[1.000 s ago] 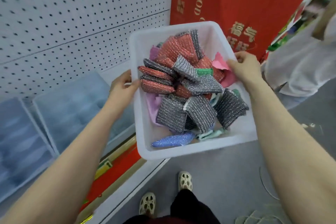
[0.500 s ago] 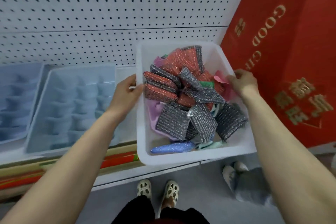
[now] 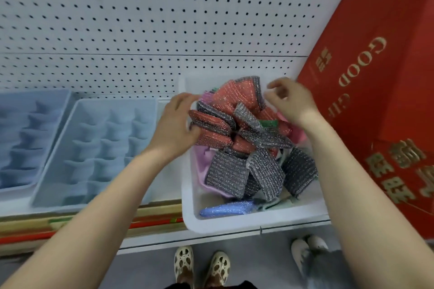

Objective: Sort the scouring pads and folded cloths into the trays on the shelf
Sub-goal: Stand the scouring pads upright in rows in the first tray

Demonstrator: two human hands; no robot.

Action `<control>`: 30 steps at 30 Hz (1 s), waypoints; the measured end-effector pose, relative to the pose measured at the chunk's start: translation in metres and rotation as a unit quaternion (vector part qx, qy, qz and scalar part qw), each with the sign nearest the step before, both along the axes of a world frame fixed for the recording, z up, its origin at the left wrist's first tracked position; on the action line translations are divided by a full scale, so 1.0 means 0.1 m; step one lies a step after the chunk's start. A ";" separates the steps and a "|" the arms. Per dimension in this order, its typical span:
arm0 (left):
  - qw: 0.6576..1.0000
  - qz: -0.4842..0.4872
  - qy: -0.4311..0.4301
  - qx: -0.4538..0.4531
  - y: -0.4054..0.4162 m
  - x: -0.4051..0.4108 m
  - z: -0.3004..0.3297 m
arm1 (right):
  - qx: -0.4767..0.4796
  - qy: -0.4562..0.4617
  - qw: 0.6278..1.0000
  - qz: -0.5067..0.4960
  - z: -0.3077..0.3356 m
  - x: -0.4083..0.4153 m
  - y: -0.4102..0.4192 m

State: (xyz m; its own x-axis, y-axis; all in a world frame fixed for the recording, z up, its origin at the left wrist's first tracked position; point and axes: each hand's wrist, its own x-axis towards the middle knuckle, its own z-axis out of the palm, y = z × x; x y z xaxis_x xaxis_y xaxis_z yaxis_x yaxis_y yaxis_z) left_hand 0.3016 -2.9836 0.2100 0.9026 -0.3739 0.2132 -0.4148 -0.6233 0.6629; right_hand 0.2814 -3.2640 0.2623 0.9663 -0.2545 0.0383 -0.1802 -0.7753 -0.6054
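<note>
Both hands have left the white bin's (image 3: 234, 224) rim: left hand (image 3: 177, 125) grips red scouring pads (image 3: 212, 128), right hand (image 3: 290, 101) hovers loosely curled. Bin and blue trays (image 3: 94, 148) sit on the shelf (image 3: 164, 185) before white pegboard (image 3: 164, 19).

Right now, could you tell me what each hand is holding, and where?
Left hand grips a red pad by its left end; right hand holds nothing.

1. This is a shop aisle: a white pegboard back panel (image 3: 164, 19) rises behind a white retail shelf (image 3: 211, 237).
2. Two pale blue divided trays (image 3: 98, 148) sit side by side along the shelf.
3. A large red gift box (image 3: 375, 101) with gold lettering stands at the shelf's right end.
4. Grey floor (image 3: 145, 270) lies below the shelf's front edge.
</note>
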 end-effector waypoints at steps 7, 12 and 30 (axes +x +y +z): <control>0.958 -0.151 -0.053 0.238 -0.27 0.26 0.00 | -0.077 0.179 0.968 0.156 0.03 0.08 0.39; 0.977 -0.122 -0.039 0.171 -0.22 0.23 -0.04 | -0.144 0.084 0.978 0.126 0.05 0.11 0.39; 0.973 -0.119 0.012 0.196 -0.23 0.06 0.16 | -0.064 -0.021 0.993 -0.095 0.26 -0.09 0.62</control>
State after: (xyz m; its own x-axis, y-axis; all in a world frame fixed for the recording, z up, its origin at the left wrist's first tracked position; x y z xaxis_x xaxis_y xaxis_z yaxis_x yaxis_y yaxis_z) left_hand 0.3076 -3.0070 0.2261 0.7840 -0.6207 -0.0088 -0.5647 -0.7191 0.4051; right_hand 0.2723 -3.2023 0.2884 0.8986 -0.4216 0.1218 -0.3063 -0.8014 -0.5137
